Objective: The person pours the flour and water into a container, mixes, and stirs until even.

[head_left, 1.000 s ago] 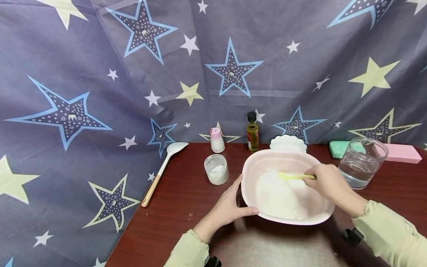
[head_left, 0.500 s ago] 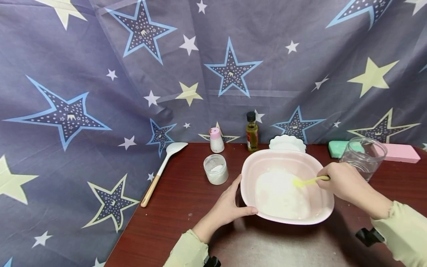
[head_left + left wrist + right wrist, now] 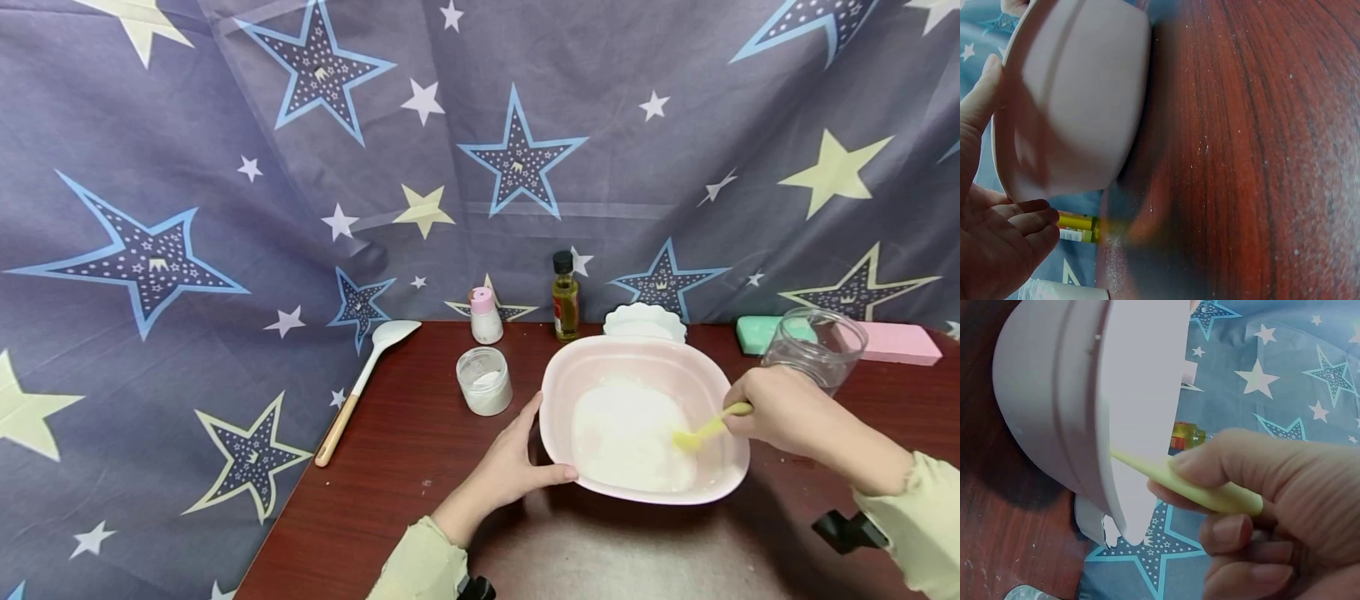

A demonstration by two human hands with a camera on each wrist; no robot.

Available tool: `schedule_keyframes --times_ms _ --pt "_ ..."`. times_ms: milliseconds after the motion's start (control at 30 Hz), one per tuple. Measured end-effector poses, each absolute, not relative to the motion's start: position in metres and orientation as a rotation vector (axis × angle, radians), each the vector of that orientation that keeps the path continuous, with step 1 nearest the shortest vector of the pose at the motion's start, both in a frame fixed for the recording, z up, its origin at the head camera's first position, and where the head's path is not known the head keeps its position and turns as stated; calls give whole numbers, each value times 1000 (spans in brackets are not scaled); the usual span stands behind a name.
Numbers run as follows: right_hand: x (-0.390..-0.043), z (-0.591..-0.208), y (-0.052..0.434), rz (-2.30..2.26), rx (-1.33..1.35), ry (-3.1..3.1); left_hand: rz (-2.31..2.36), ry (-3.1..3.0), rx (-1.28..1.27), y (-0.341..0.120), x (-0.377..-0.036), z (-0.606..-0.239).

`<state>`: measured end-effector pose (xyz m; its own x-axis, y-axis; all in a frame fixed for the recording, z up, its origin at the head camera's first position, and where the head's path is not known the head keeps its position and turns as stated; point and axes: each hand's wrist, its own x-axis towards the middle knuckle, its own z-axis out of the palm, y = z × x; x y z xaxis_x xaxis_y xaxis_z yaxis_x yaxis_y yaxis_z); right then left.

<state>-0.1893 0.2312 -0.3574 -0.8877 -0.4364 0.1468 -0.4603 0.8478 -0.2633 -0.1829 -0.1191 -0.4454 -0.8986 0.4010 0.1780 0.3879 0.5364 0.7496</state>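
A pale pink basin rests on the dark wood table with a white mixture spread over its bottom. My left hand grips its near-left corner, the thumb along the rim and the fingers at the side. From the left wrist, the basin's outer wall shows above the fingers. My right hand pinches the handle of a yellow spatula between thumb and index finger. The spatula's blurred head dips to the mixture at the right side. In the right wrist view the basin wall hides that head.
Behind the basin stand an oil bottle and a white scalloped dish. A powder jar and a pink-capped shaker are left of it, beyond them a long white spoon. A glass container stands behind my right hand, near green and pink blocks.
My right hand has moved right and a little nearer, drawing the spatula from the basin's far middle to its right side. My left hand keeps its place on the basin.
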Motion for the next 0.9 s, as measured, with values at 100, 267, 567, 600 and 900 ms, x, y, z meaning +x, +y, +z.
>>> schedule_keyframes --times_ms 100,267,567,600,900 --pt "-188 -357 233 470 742 -2950 1332 2737 703 -119 -182 -445" --pt "-188 -358 237 532 795 -2984 1330 2735 696 -119 -182 -445" --pt "-188 -365 237 679 889 -2999 1343 2727 695 -119 -183 -445" --pt "-188 -366 236 689 894 -2998 1342 2728 694 -119 -183 -445" --pt "-189 -375 228 781 932 -2977 1339 2732 694 -118 -183 -445"
